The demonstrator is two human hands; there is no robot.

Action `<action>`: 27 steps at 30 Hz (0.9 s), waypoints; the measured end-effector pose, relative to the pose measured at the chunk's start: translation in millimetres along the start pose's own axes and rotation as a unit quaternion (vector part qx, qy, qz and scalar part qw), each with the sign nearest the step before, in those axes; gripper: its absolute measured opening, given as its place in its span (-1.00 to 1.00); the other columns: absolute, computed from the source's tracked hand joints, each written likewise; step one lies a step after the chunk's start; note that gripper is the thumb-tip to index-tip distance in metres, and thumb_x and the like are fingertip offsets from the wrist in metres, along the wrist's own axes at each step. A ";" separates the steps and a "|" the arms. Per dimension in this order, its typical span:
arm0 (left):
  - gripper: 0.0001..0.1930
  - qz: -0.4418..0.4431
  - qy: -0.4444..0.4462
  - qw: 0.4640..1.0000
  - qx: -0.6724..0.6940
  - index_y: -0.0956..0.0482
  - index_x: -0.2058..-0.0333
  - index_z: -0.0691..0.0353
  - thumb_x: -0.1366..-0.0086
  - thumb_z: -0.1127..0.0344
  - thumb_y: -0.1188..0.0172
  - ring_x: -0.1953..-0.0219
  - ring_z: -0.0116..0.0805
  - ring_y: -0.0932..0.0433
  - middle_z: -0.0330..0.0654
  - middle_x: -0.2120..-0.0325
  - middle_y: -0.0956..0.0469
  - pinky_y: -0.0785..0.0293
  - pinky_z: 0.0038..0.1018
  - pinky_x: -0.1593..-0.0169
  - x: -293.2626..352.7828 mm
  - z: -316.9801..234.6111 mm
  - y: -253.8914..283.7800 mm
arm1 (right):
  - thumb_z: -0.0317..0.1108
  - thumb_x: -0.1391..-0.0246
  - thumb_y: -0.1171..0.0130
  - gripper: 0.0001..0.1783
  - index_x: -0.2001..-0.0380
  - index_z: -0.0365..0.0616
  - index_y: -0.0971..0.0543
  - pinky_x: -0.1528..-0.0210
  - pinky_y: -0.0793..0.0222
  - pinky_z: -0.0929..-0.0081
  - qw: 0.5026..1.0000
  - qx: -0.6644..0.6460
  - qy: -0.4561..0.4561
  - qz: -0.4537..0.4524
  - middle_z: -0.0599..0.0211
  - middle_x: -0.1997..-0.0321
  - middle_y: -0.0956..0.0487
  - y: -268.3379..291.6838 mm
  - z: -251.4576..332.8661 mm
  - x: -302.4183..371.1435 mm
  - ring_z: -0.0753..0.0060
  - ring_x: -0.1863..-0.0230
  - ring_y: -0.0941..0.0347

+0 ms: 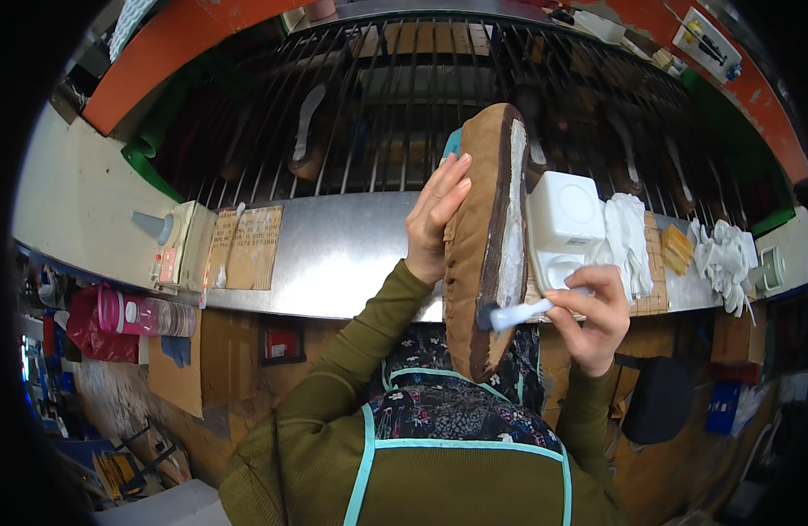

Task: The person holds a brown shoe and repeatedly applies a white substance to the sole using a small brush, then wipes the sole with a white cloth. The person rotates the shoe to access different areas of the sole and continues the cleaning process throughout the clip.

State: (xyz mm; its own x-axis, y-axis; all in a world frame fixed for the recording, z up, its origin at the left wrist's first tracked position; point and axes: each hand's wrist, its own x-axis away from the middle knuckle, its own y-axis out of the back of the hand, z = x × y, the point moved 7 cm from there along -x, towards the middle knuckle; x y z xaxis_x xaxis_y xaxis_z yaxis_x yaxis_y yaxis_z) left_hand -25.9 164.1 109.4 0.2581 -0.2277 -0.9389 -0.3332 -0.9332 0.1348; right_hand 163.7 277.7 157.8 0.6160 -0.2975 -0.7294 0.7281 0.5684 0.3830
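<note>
My left hand point(436, 210) grips a brown suede shoe point(470, 237) by its side and holds it tilted, toe end up, above the metal counter's front edge. A whitish strip point(515, 193) runs down its underside, bordered by a dark brown band. In my right hand point(594, 320), between thumb and fingers, is a white-handled brush point(525, 313). Its dark bristles touch the dark band near the shoe's lower end. Just beyond my right hand stands a white plastic container point(565, 209) with a round white dish point(557, 267) in front. A turquoise piece point(453, 144) shows behind the shoe.
Past the metal counter point(334, 245) lies a rack of metal bars point(377, 131) with several shoes point(307, 131) in it. White gloves point(724, 259) and a yellow block point(676, 250) lie at right. Cardboard point(246, 245) and a nozzled bottle point(154, 228) are at left.
</note>
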 end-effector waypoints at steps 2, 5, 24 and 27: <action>-0.46 -0.005 0.024 0.999 0.031 -0.29 -0.07 0.09 -0.13 0.36 -0.30 -0.19 0.11 -0.34 0.05 -0.15 -0.37 -0.30 -0.06 -0.20 -1.0 3.2 -6.8 | -0.49 0.18 -0.37 -0.80 0.37 -0.17 -0.69 0.42 -0.22 0.59 0.994 -0.092 -0.024 -0.046 0.39 0.37 -0.45 -1.3 -16.3 -7.9 0.53 0.40 -0.33; -0.49 -0.001 0.041 0.999 0.004 -0.29 -0.08 0.06 -0.17 0.35 -0.26 -0.22 0.06 -0.32 0.00 -0.17 -0.36 -0.12 0.04 -0.28 1.5 6.6 -9.9 | -0.50 0.07 -0.33 -0.86 0.36 -0.23 -0.68 0.48 -0.20 0.68 0.984 -0.058 -0.148 -0.077 0.39 0.36 -0.44 -4.3 -32.4 -12.9 0.65 0.44 -0.31; -0.36 0.015 0.088 0.986 -0.140 -0.33 -0.12 0.07 -0.03 0.38 -0.36 -0.25 0.06 -0.27 -0.04 -0.19 -0.34 -0.11 -0.01 -0.29 20.0 21.4 4.8 | -0.53 0.04 -0.30 -0.84 0.33 -0.34 -0.64 0.28 -0.27 0.69 0.938 -0.160 -0.303 -0.055 0.34 0.29 -0.42 -3.3 -17.2 66.5 0.56 0.30 -0.35; -0.36 0.021 0.090 0.985 -0.145 -0.33 -0.12 0.06 -0.03 0.38 -0.36 -0.25 0.05 -0.27 -0.06 -0.19 -0.35 -0.12 -0.01 -0.28 19.3 21.4 6.7 | -0.52 0.03 -0.30 -0.84 0.32 -0.32 -0.64 0.33 -0.25 0.70 0.940 -0.128 -0.310 -0.065 0.36 0.30 -0.42 -6.4 -11.9 68.5 0.59 0.34 -0.32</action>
State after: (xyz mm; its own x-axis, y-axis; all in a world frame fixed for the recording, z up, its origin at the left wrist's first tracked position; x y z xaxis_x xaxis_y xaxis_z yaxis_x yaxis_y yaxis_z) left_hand -42.5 159.4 85.4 0.4151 -0.2884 -0.8628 -0.0804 -0.9563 0.2810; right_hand 197.6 262.7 98.6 0.6417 -0.7213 -0.2606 0.7618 0.6388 0.1077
